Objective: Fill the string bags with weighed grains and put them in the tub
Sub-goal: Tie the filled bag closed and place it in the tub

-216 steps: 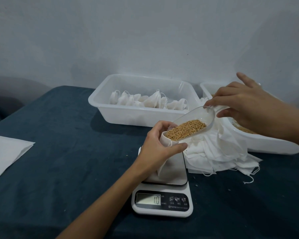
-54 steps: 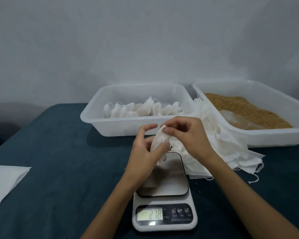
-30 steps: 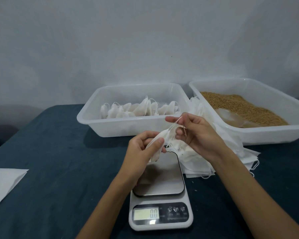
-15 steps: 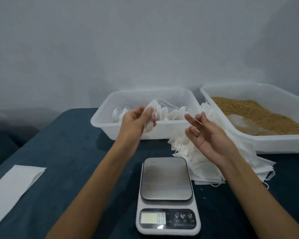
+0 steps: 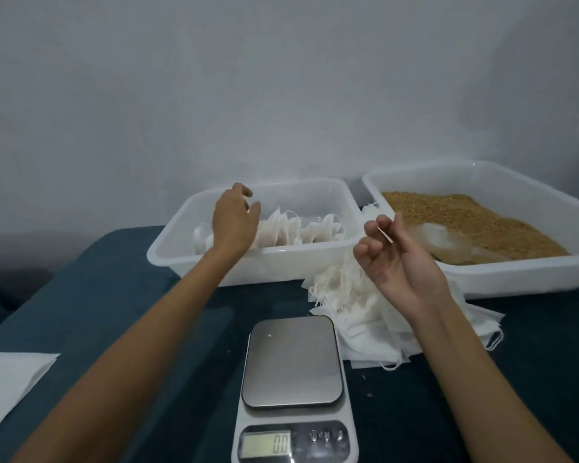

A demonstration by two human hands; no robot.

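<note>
My left hand (image 5: pixel 234 222) hovers over the white tub (image 5: pixel 248 264) with fingers spread and nothing in it. Several filled white string bags (image 5: pixel 315 228) lie in a row in that tub. My right hand (image 5: pixel 395 259) is raised palm up above the pile of empty string bags (image 5: pixel 365 315), its fingers loosely curled; a thin white sliver shows by its fingertips. The scale (image 5: pixel 291 362) in front has a bare platform and reads 0.0. A second tub (image 5: pixel 515 277) on the right holds brown grains (image 5: pixel 465 215) with a clear scoop (image 5: pixel 448 243) lying in them.
A white sheet of paper (image 5: pixel 7 379) lies at the left edge of the dark blue table (image 5: pixel 114 279). A plain wall stands right behind both tubs. A few loose grains dot the cloth beside the scale.
My left hand carried the filled bag from above the scale to the tub and let it go. My right hand released the string and lifted away. The scale reading fell from 27.8 to 0.0.
</note>
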